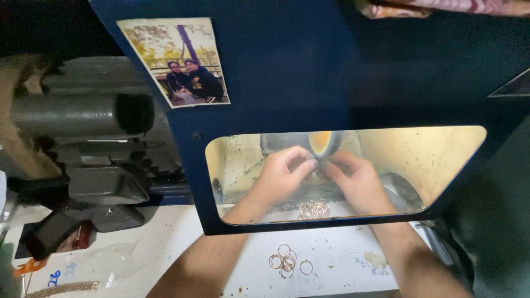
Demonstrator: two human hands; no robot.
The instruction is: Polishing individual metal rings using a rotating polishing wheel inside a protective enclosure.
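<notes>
Behind a clear window in a blue guard panel (276,77), my left hand (281,174) and my right hand (356,182) meet fingertip to fingertip just under a spinning buffing wheel (322,142). Both hands pinch one small piece between them; it is too hidden to name, likely a ring. A pile of thin copper-coloured rings (313,209) lies below the hands inside the enclosure. Several more such rings (287,260) lie on the white bench between my forearms.
A dark grey motor housing (94,149) fills the left. A photo print (175,60) is stuck to the blue panel. A clear plastic bag (105,262), an orange tool handle (27,267) and a studded strip (63,288) lie at bottom left.
</notes>
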